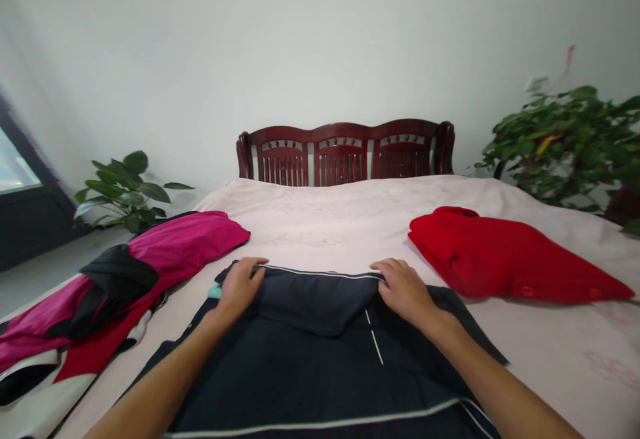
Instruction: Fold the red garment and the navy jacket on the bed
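Observation:
A dark navy garment [295,372] with white piping is spread over the bed in front of me. Its upper part is turned over into a flap, and a white-piped edge runs across the top. My left hand [243,285] is closed on the left end of that edge, thumb and fingers gripping the cloth. At the right end, my right hand [406,290] grips the same edge with its fingers curled over it. A bit of turquoise cloth [215,290] shows beside my left wrist. The fingertips under the fabric are hidden.
A folded red garment [500,252] lies to the right on the pink bedspread [320,225]. Magenta, black, red and white clothes [185,245] are heaped at the left. Behind stands a carved wooden headboard [340,152], with leafy plants [125,189] on both sides of the bed.

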